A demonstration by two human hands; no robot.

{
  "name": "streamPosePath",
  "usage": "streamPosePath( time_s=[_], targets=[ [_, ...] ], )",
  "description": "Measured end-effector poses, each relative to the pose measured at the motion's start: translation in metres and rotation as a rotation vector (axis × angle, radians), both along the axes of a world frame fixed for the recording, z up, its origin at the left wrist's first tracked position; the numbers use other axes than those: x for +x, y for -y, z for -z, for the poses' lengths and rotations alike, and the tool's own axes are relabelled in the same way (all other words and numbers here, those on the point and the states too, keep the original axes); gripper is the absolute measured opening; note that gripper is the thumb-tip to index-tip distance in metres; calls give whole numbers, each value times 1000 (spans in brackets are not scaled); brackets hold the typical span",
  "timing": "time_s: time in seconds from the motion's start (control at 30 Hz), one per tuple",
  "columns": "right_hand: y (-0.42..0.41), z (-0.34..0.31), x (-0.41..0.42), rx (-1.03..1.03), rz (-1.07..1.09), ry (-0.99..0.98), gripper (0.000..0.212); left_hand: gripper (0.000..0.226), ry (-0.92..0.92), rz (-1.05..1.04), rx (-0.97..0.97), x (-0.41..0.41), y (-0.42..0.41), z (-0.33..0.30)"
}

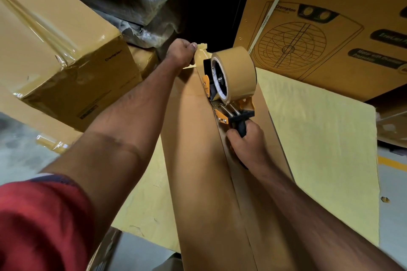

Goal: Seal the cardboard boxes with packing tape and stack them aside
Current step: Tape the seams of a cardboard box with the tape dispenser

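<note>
Curled tight round the black handle, the right hand holds the tape dispenser on the centre seam of the cardboard box, near its far edge. Over that edge, the left hand pinches the tape's loose end. Another taped box sits left.

Red short sleeve, bare forearms.

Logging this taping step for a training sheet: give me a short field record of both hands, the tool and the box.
left hand: pinches the tape end at the box's far edge
right hand: grips the tape dispenser by its handle
tape roll: tan, mounted on dispenser
box: centre seam untaped near the person
</note>
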State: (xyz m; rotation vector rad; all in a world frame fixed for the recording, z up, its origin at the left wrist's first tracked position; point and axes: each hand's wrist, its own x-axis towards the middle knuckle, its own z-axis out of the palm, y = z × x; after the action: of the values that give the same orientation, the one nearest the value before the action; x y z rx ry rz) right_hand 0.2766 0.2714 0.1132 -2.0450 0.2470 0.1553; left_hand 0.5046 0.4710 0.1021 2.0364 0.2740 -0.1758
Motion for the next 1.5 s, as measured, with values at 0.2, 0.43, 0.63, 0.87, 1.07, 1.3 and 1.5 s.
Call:
streamPosePath(
  time_s=[0.2,0.43,0.63,0.87,1.07,1.3,1.5],
  targets=[
    [-3,-1,-5,-7,9,-18,25,45,-20,-2,59,0,0,7],
    [-4,-1,-5,-55,-6,-13,34,37,-86,32,117,4,-3,11],
    [-2,0,0,-58,-22,-63,28,48,-209,176,484,3,0,7],
    [-3,-4,-1,-89,-33,-68,24,46,-74,141,654,-5,8,-13],
    [-2,-3,-3,-60,-31,-53,25,36,85,357,437,-17,6,-11],
    [1,0,-9,-96,-51,-70,24,36,-55,403,299,-11,-2,-12],
    [4,-1,-6,-95,-52,-64,24,17,-119,340,95,-10,-4,-5]
  ],
)
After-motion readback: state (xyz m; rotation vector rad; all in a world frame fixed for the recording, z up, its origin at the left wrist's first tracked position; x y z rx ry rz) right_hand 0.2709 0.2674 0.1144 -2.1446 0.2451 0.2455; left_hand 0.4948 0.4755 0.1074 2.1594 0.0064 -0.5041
